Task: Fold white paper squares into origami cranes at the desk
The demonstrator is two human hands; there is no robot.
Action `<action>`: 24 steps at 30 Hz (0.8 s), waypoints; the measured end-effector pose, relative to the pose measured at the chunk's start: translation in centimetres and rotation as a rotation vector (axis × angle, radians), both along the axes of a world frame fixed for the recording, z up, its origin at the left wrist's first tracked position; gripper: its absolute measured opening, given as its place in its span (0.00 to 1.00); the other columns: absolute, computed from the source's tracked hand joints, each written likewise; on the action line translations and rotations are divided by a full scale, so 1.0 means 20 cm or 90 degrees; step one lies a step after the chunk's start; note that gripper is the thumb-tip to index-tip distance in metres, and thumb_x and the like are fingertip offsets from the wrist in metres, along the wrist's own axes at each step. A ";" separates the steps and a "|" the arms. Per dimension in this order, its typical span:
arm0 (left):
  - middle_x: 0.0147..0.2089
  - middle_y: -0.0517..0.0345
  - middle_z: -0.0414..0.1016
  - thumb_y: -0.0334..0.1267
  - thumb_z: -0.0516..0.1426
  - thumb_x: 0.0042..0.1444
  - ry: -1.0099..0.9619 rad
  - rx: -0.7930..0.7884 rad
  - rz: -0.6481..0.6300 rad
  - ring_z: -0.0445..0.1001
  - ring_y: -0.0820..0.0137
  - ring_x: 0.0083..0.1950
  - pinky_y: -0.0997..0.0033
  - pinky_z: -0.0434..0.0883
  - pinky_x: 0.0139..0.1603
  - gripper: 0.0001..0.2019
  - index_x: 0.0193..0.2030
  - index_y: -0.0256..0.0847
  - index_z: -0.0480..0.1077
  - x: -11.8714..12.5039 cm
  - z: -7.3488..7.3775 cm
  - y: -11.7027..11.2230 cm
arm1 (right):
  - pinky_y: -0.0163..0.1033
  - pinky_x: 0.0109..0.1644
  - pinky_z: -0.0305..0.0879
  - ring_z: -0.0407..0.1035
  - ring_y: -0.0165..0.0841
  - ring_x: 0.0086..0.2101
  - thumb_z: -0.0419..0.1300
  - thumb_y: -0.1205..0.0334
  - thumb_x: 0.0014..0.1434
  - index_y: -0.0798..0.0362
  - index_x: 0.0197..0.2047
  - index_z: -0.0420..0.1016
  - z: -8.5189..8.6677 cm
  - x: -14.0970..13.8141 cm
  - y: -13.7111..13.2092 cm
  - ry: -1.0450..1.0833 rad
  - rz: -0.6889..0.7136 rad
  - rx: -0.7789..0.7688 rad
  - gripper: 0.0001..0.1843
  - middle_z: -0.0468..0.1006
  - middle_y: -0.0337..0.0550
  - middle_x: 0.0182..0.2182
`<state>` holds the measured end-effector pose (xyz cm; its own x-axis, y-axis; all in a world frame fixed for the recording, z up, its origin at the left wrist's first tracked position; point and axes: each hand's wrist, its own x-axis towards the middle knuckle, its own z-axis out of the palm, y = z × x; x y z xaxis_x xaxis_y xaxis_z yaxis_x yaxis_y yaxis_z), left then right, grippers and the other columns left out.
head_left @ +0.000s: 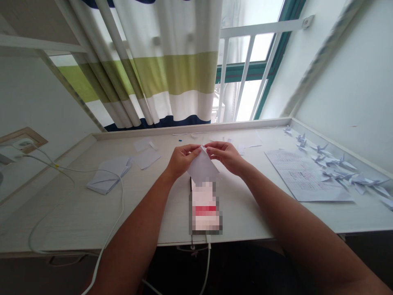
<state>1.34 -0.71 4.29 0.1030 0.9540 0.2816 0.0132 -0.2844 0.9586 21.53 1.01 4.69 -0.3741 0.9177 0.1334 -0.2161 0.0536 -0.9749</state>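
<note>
Both hands meet at the top corner of a small folded sheet of white paper (pixel 203 166), held up over the desk. My left hand (pixel 184 159) pinches that corner between thumb and fingers. From the other side, my right hand (pixel 226 155) pinches the same tip with thumb and forefinger. The paper hangs as a diamond shape, its lower point in front of a phone (pixel 205 209) that lies on the desk, its screen blurred out. A white cable (pixel 208 241) runs from the phone's near end over the desk edge.
Folded paper cranes (pixel 333 162) line the right side, beside a written sheet (pixel 307 176). On the left lie a stack of paper (pixel 109 174), loose sheets (pixel 146 159) and a long white cable (pixel 123 192) from a wall socket (pixel 23 142). Paper scraps (pixel 245 143) lie at the back.
</note>
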 end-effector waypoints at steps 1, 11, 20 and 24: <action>0.38 0.50 0.86 0.54 0.71 0.50 0.003 -0.004 0.002 0.79 0.64 0.35 0.67 0.73 0.34 0.20 0.42 0.39 0.85 0.00 0.00 0.00 | 0.42 0.45 0.73 0.76 0.33 0.37 0.78 0.50 0.49 0.52 0.39 0.85 0.00 0.00 0.00 -0.002 0.003 0.006 0.18 0.84 0.43 0.36; 0.33 0.52 0.84 0.50 0.75 0.44 -0.008 -0.106 -0.084 0.77 0.68 0.30 0.69 0.73 0.32 0.17 0.33 0.39 0.83 -0.01 0.04 -0.03 | 0.42 0.41 0.73 0.73 0.31 0.31 0.77 0.50 0.52 0.56 0.34 0.84 0.01 0.00 -0.02 -0.033 0.081 -0.022 0.17 0.80 0.42 0.29; 0.33 0.53 0.83 0.48 0.71 0.49 0.029 -0.123 -0.118 0.75 0.68 0.30 0.70 0.70 0.31 0.13 0.33 0.40 0.83 -0.04 0.06 -0.04 | 0.43 0.44 0.74 0.74 0.31 0.32 0.76 0.55 0.52 0.55 0.32 0.83 0.03 0.01 -0.03 -0.031 0.096 0.010 0.13 0.81 0.41 0.29; 0.30 0.55 0.81 0.47 0.71 0.49 0.053 -0.141 -0.132 0.73 0.70 0.27 0.71 0.67 0.28 0.12 0.32 0.39 0.82 -0.04 0.06 -0.04 | 0.43 0.43 0.75 0.75 0.31 0.30 0.74 0.57 0.54 0.56 0.31 0.83 0.03 0.01 -0.03 -0.059 0.121 0.005 0.10 0.81 0.41 0.26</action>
<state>0.46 -1.52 5.57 0.3157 0.9474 0.0519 0.0579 -0.0738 0.9956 21.66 0.43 5.22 -0.5519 0.8283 0.0970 -0.1332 0.0273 -0.9907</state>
